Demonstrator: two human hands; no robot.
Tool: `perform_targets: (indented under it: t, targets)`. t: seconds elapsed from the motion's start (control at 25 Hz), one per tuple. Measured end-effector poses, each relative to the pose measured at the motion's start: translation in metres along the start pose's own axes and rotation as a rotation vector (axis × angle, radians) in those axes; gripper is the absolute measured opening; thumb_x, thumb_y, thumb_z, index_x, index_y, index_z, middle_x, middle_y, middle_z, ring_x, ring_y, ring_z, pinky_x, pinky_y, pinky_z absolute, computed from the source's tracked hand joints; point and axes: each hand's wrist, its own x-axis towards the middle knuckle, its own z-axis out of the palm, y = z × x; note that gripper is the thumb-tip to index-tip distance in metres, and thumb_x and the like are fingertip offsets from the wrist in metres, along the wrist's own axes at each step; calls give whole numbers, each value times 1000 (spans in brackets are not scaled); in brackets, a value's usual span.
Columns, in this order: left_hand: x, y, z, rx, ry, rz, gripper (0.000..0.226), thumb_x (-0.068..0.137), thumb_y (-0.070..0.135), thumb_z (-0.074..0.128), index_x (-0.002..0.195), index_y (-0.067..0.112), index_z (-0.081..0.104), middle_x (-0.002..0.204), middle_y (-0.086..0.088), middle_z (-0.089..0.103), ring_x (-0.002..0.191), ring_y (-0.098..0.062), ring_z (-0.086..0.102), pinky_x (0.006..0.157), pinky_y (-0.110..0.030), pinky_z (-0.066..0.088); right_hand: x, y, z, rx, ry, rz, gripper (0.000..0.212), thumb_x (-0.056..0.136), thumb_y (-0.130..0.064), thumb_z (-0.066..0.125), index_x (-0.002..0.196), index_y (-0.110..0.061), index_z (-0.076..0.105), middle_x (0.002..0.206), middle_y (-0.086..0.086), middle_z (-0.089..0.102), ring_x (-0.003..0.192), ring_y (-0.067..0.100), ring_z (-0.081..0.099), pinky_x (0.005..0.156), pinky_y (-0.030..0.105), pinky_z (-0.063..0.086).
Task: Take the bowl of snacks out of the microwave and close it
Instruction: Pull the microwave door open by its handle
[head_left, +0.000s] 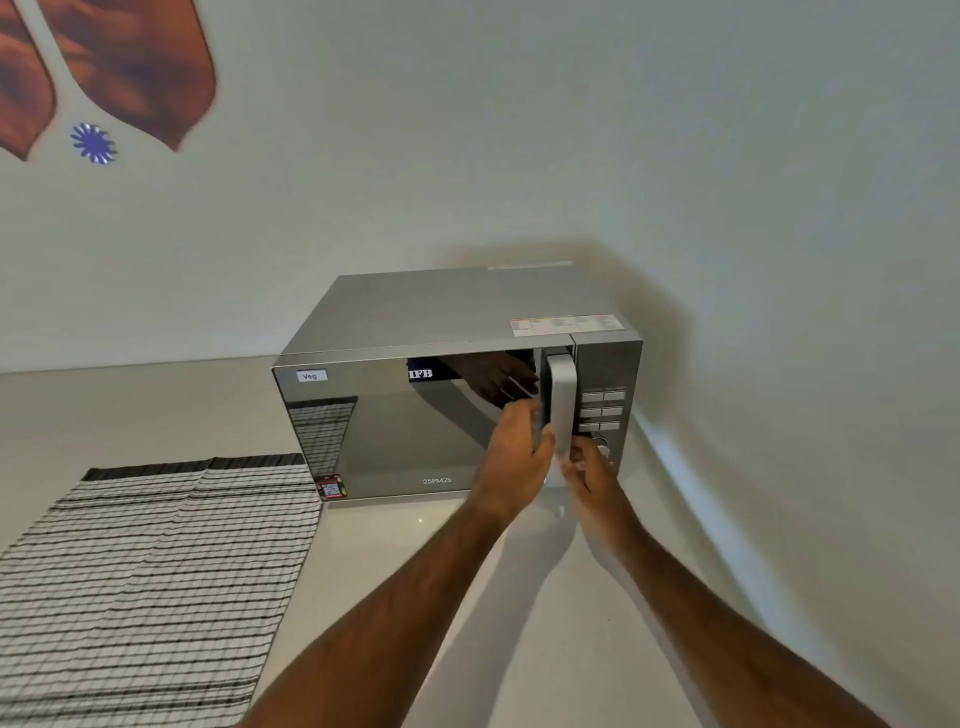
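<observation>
A silver microwave (447, 322) stands on the counter in the corner, its mirrored door (395, 436) shut against the body. A vertical silver handle (562, 405) runs down the door's right side. My left hand (517, 452) curls around the handle from the left, fingers behind it. From the right, my right hand (589, 470) touches the handle's lower end, fingers bent against it. The bowl of snacks is hidden; the door only shows reflections.
The control panel with buttons (602, 410) sits right of the handle. A black-and-white striped cloth (150, 571) lies on the pale counter (467, 597) to the left. Walls close in behind and to the right of the microwave.
</observation>
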Motion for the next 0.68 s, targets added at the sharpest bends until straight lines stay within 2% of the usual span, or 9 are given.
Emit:
perform_targets:
  t: [0.08,0.24,0.36,0.56,0.6,0.68]
  targets:
    - [9,9,5,-35,10,-5,26,109,29,49,133,20,54,132,-2,58,117,-13,60,99,-29,54,4,-3,0,-61,-47,39,38,111,-38,45,144,-22,50,142,4,61,129,21,60,103,34,48]
    - [15,15,14,-117,35,-39,22,110,25,48,128,18,59,124,-3,68,112,-14,65,97,-33,59,6,1,1,-152,-71,92,36,112,-36,42,143,-20,51,145,7,62,135,26,60,101,31,46]
    - [15,16,13,-118,36,-54,23,111,24,48,130,16,58,125,-3,70,111,-11,64,92,-23,54,7,0,1,-171,-63,92,38,112,-37,42,144,-18,50,145,7,62,134,27,60,102,33,47]
    - [14,18,12,-109,44,-63,25,110,23,50,132,14,59,128,-4,69,112,-9,61,91,-17,48,5,-3,3,-186,-27,74,38,112,-34,42,144,-16,51,144,8,63,133,27,61,96,26,44]
    - [13,18,12,-99,44,-59,24,110,23,50,130,14,60,128,-4,70,113,-11,63,91,-16,49,4,-3,3,-199,-22,71,38,112,-35,42,144,-16,52,143,9,64,132,27,62,96,26,44]
    - [13,16,10,-84,37,-48,24,109,24,52,129,14,61,128,-6,71,117,-18,67,97,-25,55,1,0,4,-235,-1,58,38,111,-35,43,143,-16,53,142,9,65,131,28,64,96,25,45]
